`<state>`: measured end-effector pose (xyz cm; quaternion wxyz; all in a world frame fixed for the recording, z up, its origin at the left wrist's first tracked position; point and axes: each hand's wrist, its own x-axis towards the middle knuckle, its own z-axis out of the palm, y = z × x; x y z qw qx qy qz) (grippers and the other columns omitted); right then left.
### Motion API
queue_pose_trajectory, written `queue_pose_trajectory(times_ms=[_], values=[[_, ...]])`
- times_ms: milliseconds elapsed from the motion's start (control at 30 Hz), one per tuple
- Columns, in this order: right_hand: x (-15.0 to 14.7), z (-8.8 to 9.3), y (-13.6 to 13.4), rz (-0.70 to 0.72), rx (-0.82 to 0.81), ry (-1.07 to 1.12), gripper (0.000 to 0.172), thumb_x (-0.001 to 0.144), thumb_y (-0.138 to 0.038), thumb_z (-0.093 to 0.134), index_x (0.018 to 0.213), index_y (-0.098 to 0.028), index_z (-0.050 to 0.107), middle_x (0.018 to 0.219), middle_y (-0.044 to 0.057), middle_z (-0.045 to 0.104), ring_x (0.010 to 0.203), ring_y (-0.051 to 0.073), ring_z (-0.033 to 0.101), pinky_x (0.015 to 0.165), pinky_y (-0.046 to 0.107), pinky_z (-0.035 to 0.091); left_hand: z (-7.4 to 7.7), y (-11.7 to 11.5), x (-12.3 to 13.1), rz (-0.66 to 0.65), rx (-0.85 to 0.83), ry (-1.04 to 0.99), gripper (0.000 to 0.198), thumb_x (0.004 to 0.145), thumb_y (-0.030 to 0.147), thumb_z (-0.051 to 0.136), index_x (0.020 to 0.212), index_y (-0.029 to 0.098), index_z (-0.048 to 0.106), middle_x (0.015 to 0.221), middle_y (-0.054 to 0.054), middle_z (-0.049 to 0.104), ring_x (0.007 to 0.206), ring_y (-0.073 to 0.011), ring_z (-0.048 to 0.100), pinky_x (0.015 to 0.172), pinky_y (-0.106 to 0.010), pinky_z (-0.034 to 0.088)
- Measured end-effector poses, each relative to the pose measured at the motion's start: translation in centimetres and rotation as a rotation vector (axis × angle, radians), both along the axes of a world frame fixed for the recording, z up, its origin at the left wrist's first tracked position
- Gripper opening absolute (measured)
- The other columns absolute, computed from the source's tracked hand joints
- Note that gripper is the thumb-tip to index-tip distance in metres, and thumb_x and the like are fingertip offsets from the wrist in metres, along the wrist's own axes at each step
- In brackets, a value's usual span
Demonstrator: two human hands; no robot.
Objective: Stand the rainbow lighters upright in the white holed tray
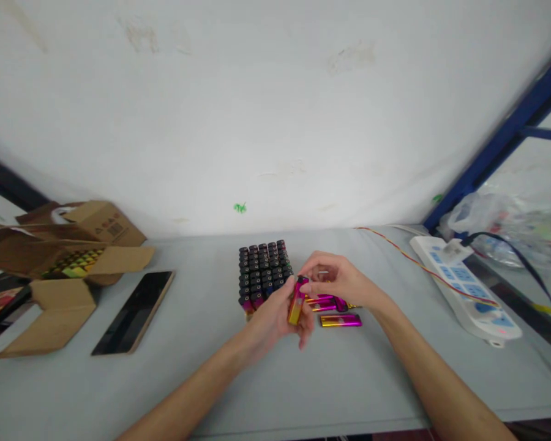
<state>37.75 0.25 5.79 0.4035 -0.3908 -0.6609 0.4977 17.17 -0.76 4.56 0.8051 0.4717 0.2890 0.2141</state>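
My left hand (275,309) grips a small flat purple-and-gold metallic stick (296,303) with a black end, about lighter-sized, held tilted upright. Thumb and fingers of my right hand (337,278) close at its black top end. What kind of device it is I cannot tell. Left of my hands stands a tight block of black-topped sticks (264,266), in rows, with purple sides at the front. Several similar purple-and-gold pieces lie under and beside my right hand, among them a loose case (341,320) nearest to me. My fingers partly cover the others.
A dark phone (135,312) lies on the grey table (202,380) at left. Beyond it is an open cardboard box (68,251) with yellow-and-black pieces inside. On the right a white power strip (463,288) has a black plug and a red-yellow wire (408,253). Plastic bags (500,220) sit behind it.
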Motion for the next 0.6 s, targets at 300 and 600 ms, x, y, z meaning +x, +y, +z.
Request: queue_pose_trajectory(times_ms=[300, 600], values=[[1.8, -0.1, 0.9, -0.268, 0.063, 0.011, 0.044, 0.099, -0.059, 0.060, 0.109, -0.017, 0.071, 0.071, -0.004, 0.049, 0.060, 0.012, 0.042, 0.054, 0.027, 0.034, -1.3, -0.4, -1.3, 0.048, -0.232, -0.015, 0.060, 0.085, 0.073, 0.055, 0.062, 0.022, 0.036, 0.053, 0.010, 0.021, 0.047, -0.0068, 0.013, 0.044, -0.021, 0.012], [1.1, -1.2, 0.9, -0.193, 0.019, -0.175, 0.048, 0.104, -0.061, 0.049, 0.113, -0.018, 0.069, 0.077, -0.001, 0.058, 0.065, 0.013, 0.052, 0.060, 0.027, 0.042, -2.5, -0.6, -1.2, 0.178, -0.240, -0.033, 0.050, 0.085, 0.060, 0.047, 0.053, 0.024, 0.033, 0.044, 0.011, 0.012, 0.038, -0.0070, 0.009, 0.036, -0.021, 0.010]])
